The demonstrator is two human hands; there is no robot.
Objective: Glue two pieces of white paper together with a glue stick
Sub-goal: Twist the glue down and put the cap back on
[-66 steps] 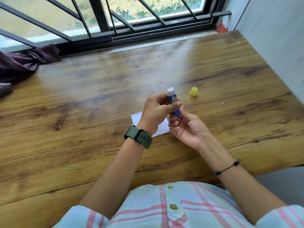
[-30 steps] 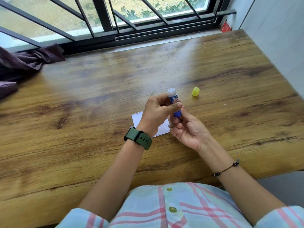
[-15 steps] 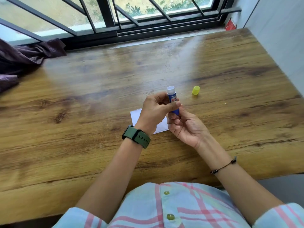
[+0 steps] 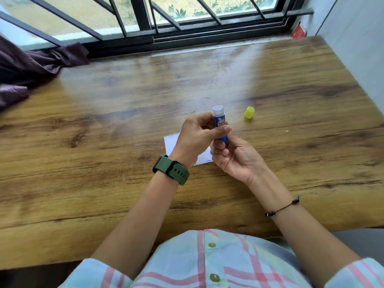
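**Glue stick uncapped, held over the paper**

At frame centre, your left hand (image 4: 197,138) pinches the glue stick (image 4: 220,125) upright by its barrel; your right hand (image 4: 234,156) grips its base. It looks light, rigid and smooth: hold mid-barrel. Blue label, white tip. Thin, floppy paper (image 4: 172,142) lies below; yellow cap (image 4: 249,112) right of centre.

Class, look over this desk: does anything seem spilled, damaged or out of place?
Nothing stands out. The yellow cap lies off the glue stick, but both hands hold the stick for use. The white paper lies flat, and dark cloth is bunched at the far-left edge.
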